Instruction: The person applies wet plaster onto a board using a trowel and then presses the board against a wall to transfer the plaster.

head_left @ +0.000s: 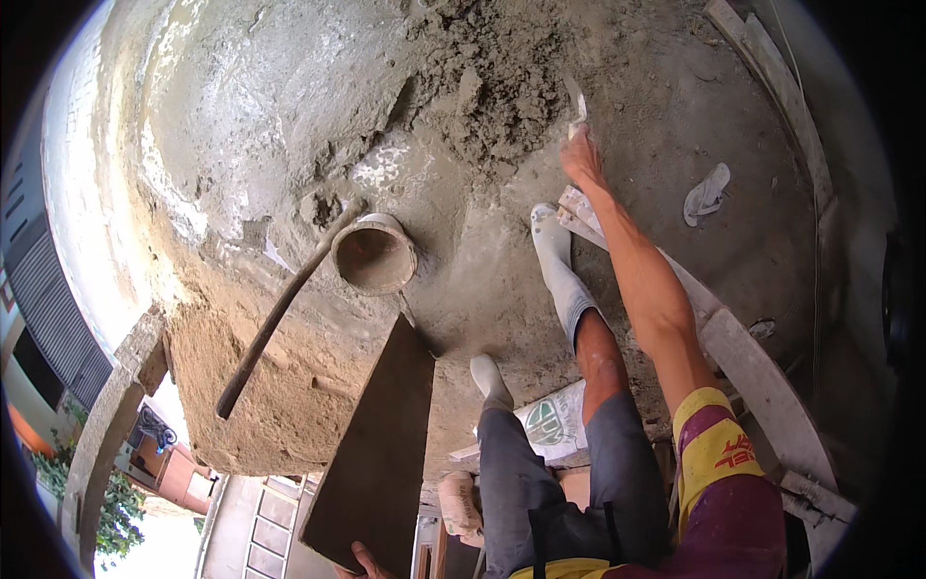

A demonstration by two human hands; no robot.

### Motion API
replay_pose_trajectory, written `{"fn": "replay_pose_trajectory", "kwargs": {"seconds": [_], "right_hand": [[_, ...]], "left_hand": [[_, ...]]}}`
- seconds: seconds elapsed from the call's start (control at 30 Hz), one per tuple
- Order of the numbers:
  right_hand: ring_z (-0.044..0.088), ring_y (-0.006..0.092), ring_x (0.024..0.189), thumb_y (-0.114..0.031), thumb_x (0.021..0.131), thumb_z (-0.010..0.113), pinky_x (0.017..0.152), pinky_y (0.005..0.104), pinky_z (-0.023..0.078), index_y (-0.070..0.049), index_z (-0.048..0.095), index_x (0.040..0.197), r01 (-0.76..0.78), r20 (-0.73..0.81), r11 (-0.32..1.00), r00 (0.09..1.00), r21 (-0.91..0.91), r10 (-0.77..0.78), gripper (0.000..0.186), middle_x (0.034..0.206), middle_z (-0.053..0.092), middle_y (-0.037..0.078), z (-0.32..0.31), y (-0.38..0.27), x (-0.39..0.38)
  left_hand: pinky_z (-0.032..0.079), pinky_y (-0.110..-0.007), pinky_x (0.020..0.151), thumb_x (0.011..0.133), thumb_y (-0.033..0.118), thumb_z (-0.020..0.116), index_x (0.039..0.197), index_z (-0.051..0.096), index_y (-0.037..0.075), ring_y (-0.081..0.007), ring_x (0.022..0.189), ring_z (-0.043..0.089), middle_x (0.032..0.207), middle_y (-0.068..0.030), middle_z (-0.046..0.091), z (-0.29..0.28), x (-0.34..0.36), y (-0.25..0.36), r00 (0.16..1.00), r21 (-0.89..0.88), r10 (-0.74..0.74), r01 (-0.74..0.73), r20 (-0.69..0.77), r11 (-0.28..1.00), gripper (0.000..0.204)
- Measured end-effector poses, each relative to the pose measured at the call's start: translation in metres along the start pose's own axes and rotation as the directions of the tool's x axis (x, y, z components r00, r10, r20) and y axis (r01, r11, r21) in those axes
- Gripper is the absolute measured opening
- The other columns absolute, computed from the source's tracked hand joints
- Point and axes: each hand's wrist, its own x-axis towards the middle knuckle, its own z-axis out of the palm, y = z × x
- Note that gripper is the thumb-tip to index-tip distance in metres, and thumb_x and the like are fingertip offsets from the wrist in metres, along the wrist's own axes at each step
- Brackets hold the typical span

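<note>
My right hand (581, 159) is closed round the handle of a trowel (576, 96), its blade at the right edge of a heap of wet grey mortar (492, 82). At the lower edge, my left hand (365, 563) grips the near end of a long dark flat board (381, 444); only some fingers show. The board slants away from me, its far end close to a round bucket (374, 256) smeared with cement. Beside the bucket lies a long wooden handle (280, 323), its far end near a small lump of mortar.
My white boots (555, 256) stand on the mortar-smeared ground. A pale plank (733, 352) runs along my right, and a lone flip-flop (707, 195) lies beyond it. A white sack (555, 422) is by my legs. Sand (207, 386) is at left; timber (772, 87) lines the far right.
</note>
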Motion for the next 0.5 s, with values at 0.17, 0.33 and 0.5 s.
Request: {"fn": "replay_pose_trajectory", "kwargs": {"seconds": [0.17, 0.33, 0.5], "right_hand": [[0.062, 0.0532, 0.108, -0.024, 0.098, 0.062, 0.092, 0.0582, 0.050, -0.001, 0.042, 0.133, 0.379, -0.040, 0.925, 0.924, -0.008, -0.379, 0.046, 0.121, 0.064, 0.034, -0.087, -0.007, -0.226], [0.060, 0.0570, 0.105, -0.024, 0.098, 0.061, 0.085, 0.0621, 0.049, -0.006, 0.044, 0.134, -0.084, -0.037, 0.994, 0.996, 0.074, 0.087, 0.044, 0.112, 0.065, 0.034, -0.148, 0.160, -0.566], [0.064, 0.0482, 0.114, -0.028, 0.093, 0.064, 0.097, 0.0572, 0.052, 0.002, 0.041, 0.145, -0.601, 0.088, 0.797, 0.799, 0.062, 0.595, 0.065, 0.123, 0.066, 0.029, -0.158, 0.350, -0.911]], "left_hand": [[0.048, -0.039, 0.099, 0.098, 0.025, 0.068, 0.142, 0.049, -0.010, -0.0301, 0.114, 0.060, 0.128, -0.0228, 0.062, -0.073, 0.020, -0.064, 0.943, -0.190, 0.317, -0.294, 0.104, 0.937, 0.059], [0.040, -0.043, 0.113, 0.097, 0.038, 0.069, 0.144, 0.037, -0.024, -0.0423, 0.132, 0.054, 0.139, -0.0396, 0.053, -0.164, 0.007, -0.132, 0.883, -0.133, 0.423, -0.403, 0.204, 0.906, 0.085], [0.054, -0.052, 0.098, 0.102, 0.053, 0.057, 0.151, 0.037, -0.012, -0.0458, 0.121, 0.062, 0.138, -0.0345, 0.057, -0.232, -0.019, -0.226, 0.908, 0.205, 0.414, -0.417, 0.061, 0.885, 0.084]]}}
